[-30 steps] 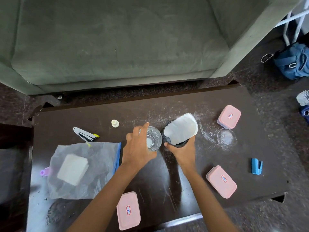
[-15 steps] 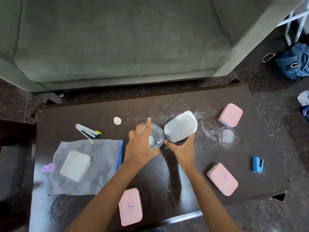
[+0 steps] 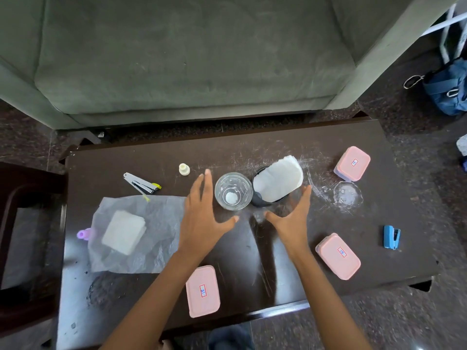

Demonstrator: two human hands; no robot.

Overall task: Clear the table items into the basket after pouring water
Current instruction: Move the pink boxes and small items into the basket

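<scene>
Beside the left fingers stands the glass.

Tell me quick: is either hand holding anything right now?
Left hand: open, holding nothing, beside the glass.
Right hand: open, holding nothing, beside the dark cup.

Left grip and right grip sit side by side, fingers straight, spread toward 12 o'clock; forearms enter from 6 o'clock.
</scene>
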